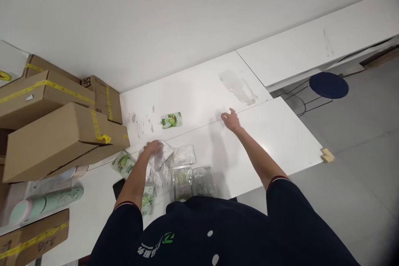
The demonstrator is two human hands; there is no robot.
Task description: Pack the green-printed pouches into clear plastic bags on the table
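Boxes [52,141] crowd the surface [258,153] at its far-left corner; green pouch [171,120] toward far edge. Your left hand [152,147] touches clear packet [165,152] between pouch and near edge, can't tell if grasping; right hand [231,121] released.

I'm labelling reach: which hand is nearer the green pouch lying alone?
Left. The left hand, at a clear packet, is just below and left of the green pouch in the picture; the right hand is farther off to its right.

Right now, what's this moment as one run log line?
left hand: on clear plastic packet | right hand: over white table, no object visible | green-and-white pouch: lying beyond left hand
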